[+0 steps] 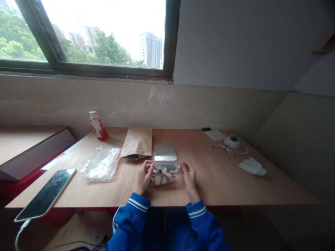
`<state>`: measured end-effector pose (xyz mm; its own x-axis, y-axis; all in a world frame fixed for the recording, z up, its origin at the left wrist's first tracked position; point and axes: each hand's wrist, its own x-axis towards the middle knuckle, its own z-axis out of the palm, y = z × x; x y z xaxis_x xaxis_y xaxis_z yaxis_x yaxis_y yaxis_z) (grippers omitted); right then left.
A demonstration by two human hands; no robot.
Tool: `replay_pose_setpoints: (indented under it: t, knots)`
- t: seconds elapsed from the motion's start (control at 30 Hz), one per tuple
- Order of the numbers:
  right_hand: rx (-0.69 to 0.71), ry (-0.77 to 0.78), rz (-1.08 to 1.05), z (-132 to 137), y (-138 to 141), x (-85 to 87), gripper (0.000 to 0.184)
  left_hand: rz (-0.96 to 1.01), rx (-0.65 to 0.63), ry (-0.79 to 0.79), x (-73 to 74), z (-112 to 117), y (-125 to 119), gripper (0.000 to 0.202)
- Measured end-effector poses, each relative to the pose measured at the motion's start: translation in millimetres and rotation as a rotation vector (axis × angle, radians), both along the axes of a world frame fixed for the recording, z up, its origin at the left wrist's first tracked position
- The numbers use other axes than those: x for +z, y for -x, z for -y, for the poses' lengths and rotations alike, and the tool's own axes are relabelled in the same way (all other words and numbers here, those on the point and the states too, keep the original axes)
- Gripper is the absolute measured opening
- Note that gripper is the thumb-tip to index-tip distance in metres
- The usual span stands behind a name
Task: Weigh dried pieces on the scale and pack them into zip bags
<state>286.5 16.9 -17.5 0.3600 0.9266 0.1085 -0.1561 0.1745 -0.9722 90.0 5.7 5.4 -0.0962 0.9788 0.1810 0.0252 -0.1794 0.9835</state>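
Both hands (144,178) (190,177) hold the bag (178,179) near the table's front edge (248,202).

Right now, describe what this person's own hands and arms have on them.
Left hand and right hand are ungloved. Left sleeve and right sleeve are blue, with white stripes ringing the cuffs; white trim also edges the left sleeve.

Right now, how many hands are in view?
2: the left hand pinches the filled bag near its upper left corner, and the right hand near its upper right corner. No others show.
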Motion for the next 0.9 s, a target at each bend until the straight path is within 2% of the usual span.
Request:
replay_pose_setpoints:
  t: [0.13, 0.27, 0.33, 0.5, 0.9]
  knots:
    - [0.012, -0.01, -0.02, 0.8, -0.9, 1.0, 0.041, -0.035, 0.013, -0.035, 1.9, -0.9, 3.3, 0.029]
    - [-0.019, 0.006, -0.047, 2.0, -2.0, 2.5, 0.044, -0.044, -0.045, -0.047, -0.2, -2.9, 4.7, 0.028]
    - [0.009, 0.022, -0.068, 3.3, -2.1, 2.6, 0.043, -0.023, -0.054, -0.033, -1.4, -3.6, 4.9, 0.029]
    - [0.09, 0.019, -0.107, 7.3, -1.4, 5.2, 0.036, -0.043, 0.055, -0.067, -1.4, -4.5, 6.0, 0.031]
    - [-0.023, 0.026, -0.071, 10.9, 3.5, 20.3, 0.041, 0.036, 0.073, -0.052, -2.0, -7.4, 7.4, 0.03]
